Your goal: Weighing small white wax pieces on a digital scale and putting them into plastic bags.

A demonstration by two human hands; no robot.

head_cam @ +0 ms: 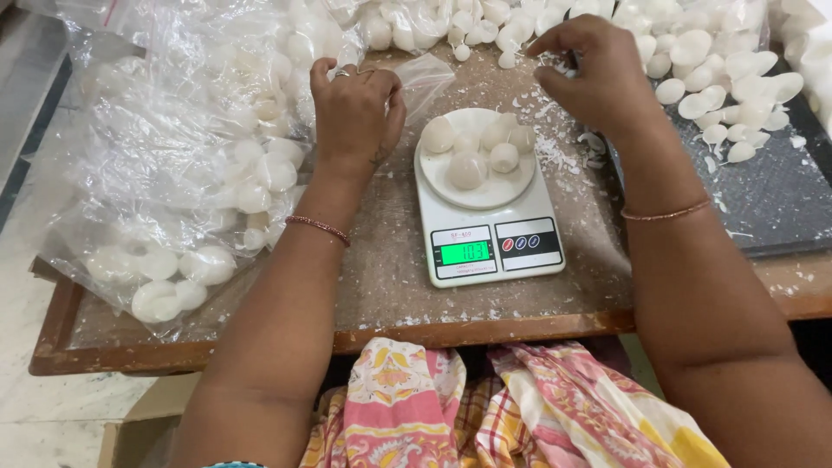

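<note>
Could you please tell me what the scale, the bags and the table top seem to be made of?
Scale: glossy white plastic, judging by its smooth moulded body.
Bags: thin clear plastic film, crinkled, with glints.
Table top: probably a matt brownish board in a reddish wooden frame; hard to tell.

Shells point(475, 149) on scale point(488, 234), between hands.

bags, a lit screen and a label panel

a small clear plastic bag point(425, 78) is pinched in the left hand point(355, 108). just left of that hand lie big clear bags point(186, 173) of white pieces. below and between both hands, the white scale point(488, 204) shows a green lit screen point(464, 252) beside a black label panel point(529, 243) with round red and blue marks.
</note>
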